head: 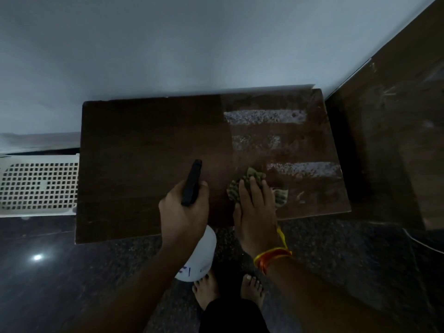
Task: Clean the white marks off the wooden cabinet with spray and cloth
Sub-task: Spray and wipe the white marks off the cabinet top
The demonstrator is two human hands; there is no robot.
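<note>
Pressing the green cloth (257,186) flat with your right hand (255,212), fingers straight, you are touching the right side of the brown cabinet top (149,140), just below the white marks (264,116). Your left hand (183,212) is gripping the white spray bottle (200,258) by its black head.

the dark wooden cabinet (149,145) stands against a pale wall, its flat top bearing three speckled white marks (264,116) in bands on the right half. a crumpled green cloth (254,176) lies flat on the top just below-left of the nearest band. the spray bottle (200,255), white-bodied with a black head, hangs upright over the front edge.
</note>
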